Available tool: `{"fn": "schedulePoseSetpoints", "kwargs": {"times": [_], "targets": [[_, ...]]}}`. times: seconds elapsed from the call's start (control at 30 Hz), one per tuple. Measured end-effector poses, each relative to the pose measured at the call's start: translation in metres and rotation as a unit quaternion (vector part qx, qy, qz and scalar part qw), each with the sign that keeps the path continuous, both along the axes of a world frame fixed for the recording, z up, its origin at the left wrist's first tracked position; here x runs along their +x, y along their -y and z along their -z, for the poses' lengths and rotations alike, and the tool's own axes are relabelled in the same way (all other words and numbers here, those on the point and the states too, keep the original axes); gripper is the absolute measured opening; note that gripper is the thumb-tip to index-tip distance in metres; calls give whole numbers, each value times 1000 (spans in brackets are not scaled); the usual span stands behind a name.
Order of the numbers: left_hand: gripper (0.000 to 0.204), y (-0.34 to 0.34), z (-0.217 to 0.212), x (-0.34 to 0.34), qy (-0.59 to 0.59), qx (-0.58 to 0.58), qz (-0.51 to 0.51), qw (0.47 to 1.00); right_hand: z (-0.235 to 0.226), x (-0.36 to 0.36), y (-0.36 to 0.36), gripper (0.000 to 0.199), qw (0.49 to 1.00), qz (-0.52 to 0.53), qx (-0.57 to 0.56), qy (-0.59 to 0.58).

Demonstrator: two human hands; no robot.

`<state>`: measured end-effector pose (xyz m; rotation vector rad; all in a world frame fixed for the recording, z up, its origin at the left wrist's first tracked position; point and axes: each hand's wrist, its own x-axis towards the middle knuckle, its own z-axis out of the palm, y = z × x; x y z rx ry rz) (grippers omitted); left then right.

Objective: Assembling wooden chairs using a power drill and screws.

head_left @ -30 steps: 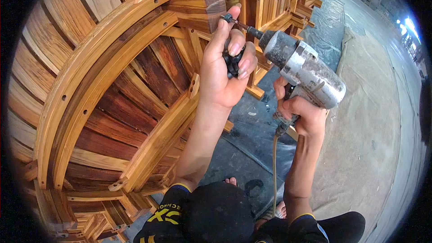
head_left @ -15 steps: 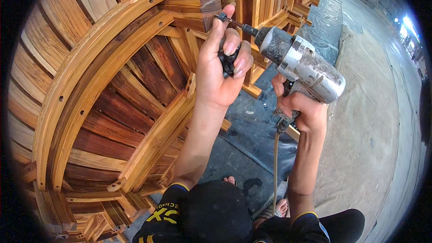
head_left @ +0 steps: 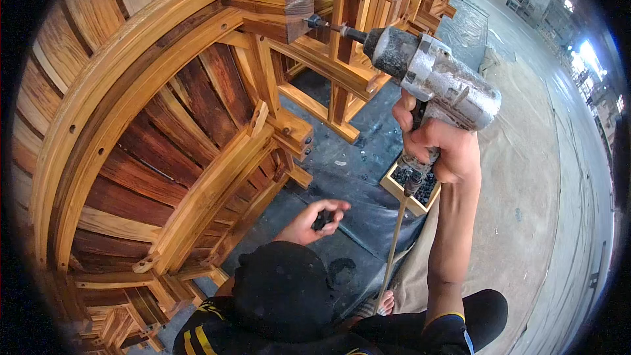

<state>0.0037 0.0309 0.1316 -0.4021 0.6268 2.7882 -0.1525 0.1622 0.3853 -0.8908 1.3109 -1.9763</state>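
My right hand (head_left: 437,141) grips the handle of a worn silver air-powered driver (head_left: 434,79), raised high. Its bit (head_left: 322,24) presses against a wooden block at the top of a curved wooden furniture frame (head_left: 131,79). An air hose (head_left: 393,250) hangs down from the handle. My left hand (head_left: 314,220) is low, near my lap, palm up, loosely cupped around a few small dark screws (head_left: 323,219).
A small wooden box of dark screws (head_left: 411,187) sits on the dark plastic sheet (head_left: 358,164) below the tool. More wooden frames stand stacked behind. A concrete floor (head_left: 532,177) stretches to the right. My knees and dark cap fill the lower edge.
My left hand has dropped from the tool's bit at the top of the frame down to my lap, still holding screws. The driver stays against the block.
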Motion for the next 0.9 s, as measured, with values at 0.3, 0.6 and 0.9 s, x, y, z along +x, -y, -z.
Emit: {"fn": "schedulePoseSetpoints", "kwargs": {"times": [0.3, 0.6, 0.9], "targets": [[27, -35, 10, 39, 259, 20, -8, 966, 1, 2, -2, 30, 999, 27, 18, -20], [28, -31, 64, 44, 118, 33, 120, 985, 1, 5, -1, 32, 999, 27, 13, -14], [29, -22, 77, 50, 121, 26, 82, 989, -3, 13, 7, 36, 1000, 19, -5, -14]]}}
